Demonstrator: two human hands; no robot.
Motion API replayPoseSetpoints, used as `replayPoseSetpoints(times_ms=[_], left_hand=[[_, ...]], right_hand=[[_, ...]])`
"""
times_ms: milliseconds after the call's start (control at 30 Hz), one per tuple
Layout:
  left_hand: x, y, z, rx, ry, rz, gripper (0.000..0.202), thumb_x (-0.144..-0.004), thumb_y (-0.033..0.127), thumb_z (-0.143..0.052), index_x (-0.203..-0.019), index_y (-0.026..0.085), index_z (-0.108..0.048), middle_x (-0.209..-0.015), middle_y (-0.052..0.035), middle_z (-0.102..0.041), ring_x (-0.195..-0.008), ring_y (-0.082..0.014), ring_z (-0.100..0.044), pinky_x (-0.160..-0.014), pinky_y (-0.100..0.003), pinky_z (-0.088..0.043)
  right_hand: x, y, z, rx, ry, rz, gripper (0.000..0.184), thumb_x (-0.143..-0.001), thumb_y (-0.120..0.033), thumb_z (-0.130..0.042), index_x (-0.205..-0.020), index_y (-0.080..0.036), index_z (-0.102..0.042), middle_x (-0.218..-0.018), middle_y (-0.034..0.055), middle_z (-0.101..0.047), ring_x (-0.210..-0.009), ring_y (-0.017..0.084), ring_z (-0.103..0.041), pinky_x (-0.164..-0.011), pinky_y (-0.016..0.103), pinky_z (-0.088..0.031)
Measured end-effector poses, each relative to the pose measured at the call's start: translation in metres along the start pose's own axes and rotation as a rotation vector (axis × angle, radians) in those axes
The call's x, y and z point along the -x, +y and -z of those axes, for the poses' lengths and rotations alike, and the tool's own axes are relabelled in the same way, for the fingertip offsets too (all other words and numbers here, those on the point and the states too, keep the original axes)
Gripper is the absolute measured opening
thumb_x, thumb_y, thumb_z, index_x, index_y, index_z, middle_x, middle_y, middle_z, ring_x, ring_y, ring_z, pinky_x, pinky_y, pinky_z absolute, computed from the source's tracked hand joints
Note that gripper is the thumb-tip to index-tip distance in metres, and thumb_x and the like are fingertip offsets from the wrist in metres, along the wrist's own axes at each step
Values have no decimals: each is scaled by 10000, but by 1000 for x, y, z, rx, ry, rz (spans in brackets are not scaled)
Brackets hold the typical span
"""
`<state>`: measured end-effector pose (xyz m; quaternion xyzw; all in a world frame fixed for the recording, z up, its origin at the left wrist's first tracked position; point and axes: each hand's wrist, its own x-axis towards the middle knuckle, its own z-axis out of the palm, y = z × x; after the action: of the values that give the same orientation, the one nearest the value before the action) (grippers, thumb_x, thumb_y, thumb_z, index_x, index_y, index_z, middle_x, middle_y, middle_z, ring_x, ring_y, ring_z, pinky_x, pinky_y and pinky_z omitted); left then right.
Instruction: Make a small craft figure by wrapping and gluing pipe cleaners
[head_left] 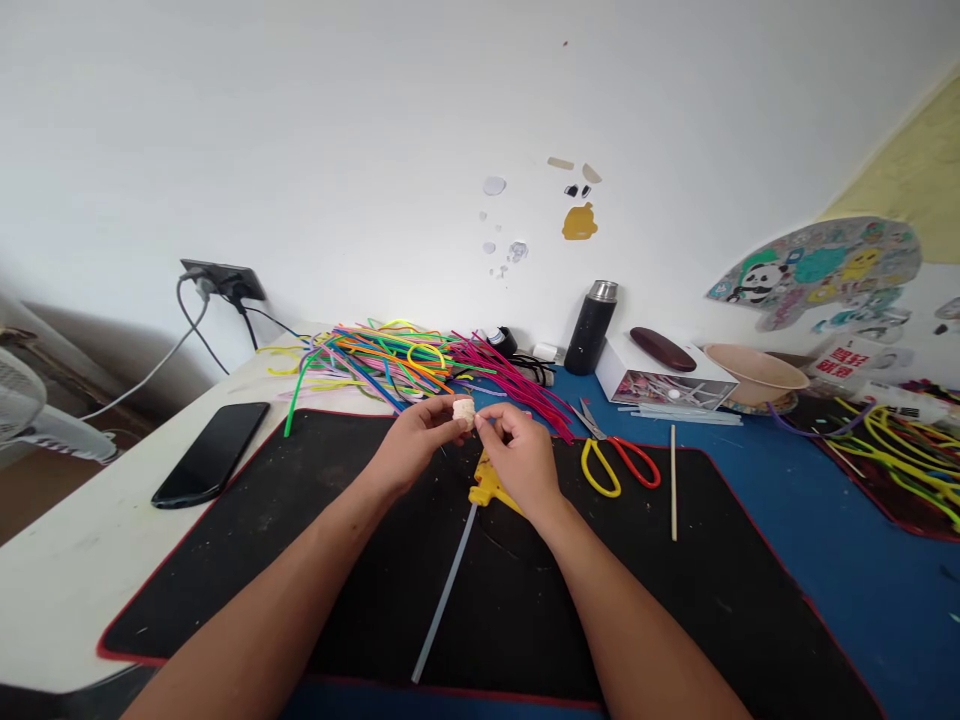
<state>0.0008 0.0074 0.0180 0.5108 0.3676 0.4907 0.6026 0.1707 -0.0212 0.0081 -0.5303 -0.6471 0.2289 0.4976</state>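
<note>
Between the fingers of my left hand (420, 440) is a small cream-coloured, fuzzy-looking roll (463, 412), held up above the black mat (360, 600). My right hand (517, 450) meets it from the right, thumb and fingertips pinched together at its edge; whether they grip the roll or something tiny beside it is hidden. Under my right hand lies a yellow hot glue gun (486, 485), partly covered by the hand. A long translucent glue stick (444, 595) sticks out of its rear toward me.
Scissors (601, 470) with yellow and red handles and a thin wooden stick (673, 485) lie right. Colourful pipe cleaners (375, 360) pile up behind. A phone (211, 455) rests left. A black flask (591, 330), white box (664, 375) and bowl (754, 370) stand by the wall.
</note>
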Motion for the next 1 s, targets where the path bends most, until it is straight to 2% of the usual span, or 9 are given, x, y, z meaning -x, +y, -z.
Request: replayPoseSetpoints(times_ms=[233, 367, 533, 633, 733, 867, 1000], left_hand=[[1, 0, 0, -75, -13, 3, 352, -678, 369, -923, -966, 190, -829, -885, -67, -763, -754, -199, -633, -704, -309, -516], [0, -1, 2, -58, -61, 20, 324, -699, 377, -915, -935, 173, -827, -850, -68, -748, -743, -190, -624, -695, -300, -513], [2, 0, 2, 104, -111, 102, 342, -677, 359, -940, -932, 156, -838, -851, -81, -746, -752, -182, -642, -689, -284, -509], [3, 0, 2, 133, -122, 112, 334, -695, 344, -938, -958, 160, -843, -885, -87, -755, -746, -174, -641, -685, -281, -510], [3, 0, 1, 131, -122, 109, 337, -696, 341, -940, -965, 162, -843, -893, -87, -757, -753, -174, -642, -691, -282, -517], [2, -2, 0, 85, -107, 93, 356, -685, 374, -941, -958, 168, -845, -878, -83, -754, -741, -177, -631, -682, -288, -515], [1, -1, -1, -25, -75, 43, 352, -694, 401, -926, -957, 182, -841, -885, -73, -757, -712, -180, -614, -685, -317, -517]], right_hand=[[2, 1, -2, 86, -4, 49, 187, -958, -360, -619, -899, -258, -765, -555, -57, -435, -525, 152, -406, -574, 298, -304], [0, 2, 1, 73, -6, 39, 168, -943, -359, -644, -890, -260, -771, -558, -56, -440, -528, 151, -413, -574, 298, -305], [-3, 0, 5, -118, -76, -71, 169, -928, -416, -690, -877, -261, -733, -566, -53, -494, -532, 163, -480, -565, 297, -356], [-4, -3, 5, -280, -102, -177, 185, -902, -440, -713, -871, -261, -678, -576, -55, -526, -485, 161, -501, -513, 296, -369], [-4, -5, 4, -353, -119, -216, 202, -884, -446, -726, -871, -260, -648, -581, -60, -536, -457, 156, -508, -487, 291, -363], [-3, -3, 2, -303, -111, -174, 174, -902, -434, -712, -891, -266, -665, -583, -68, -490, -468, 155, -496, -513, 294, -364], [-2, 1, 1, -153, -93, -85, 134, -926, -398, -672, -897, -271, -701, -578, -63, -439, -517, 164, -456, -542, 298, -336]])
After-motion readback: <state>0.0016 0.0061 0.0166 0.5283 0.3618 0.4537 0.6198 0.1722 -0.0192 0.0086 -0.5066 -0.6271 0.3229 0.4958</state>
